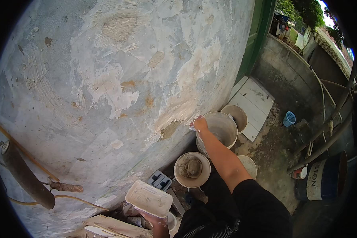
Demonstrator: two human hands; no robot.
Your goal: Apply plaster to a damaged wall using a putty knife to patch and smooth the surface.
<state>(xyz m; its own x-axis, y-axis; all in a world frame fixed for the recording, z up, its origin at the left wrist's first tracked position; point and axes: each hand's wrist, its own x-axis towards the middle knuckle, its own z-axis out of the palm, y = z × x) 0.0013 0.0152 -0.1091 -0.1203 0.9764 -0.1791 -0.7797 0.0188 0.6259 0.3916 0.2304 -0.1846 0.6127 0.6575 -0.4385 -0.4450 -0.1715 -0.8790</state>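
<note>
The tool in the right hand (pixel 200 123) is showing only as a pale sliver against the patchy wall (pixel 107 79), too small to make out; the fingers are closing around it. The left hand (pixel 152 217) is mostly hiding beneath the white rectangular tray (pixel 148 198) it is gripping from below, low near the frame's bottom edge. Round buckets (pixel 222 129) caked with grey plaster are crowding the ground below the right arm, beside a blue barrel (pixel 321 178).
</note>
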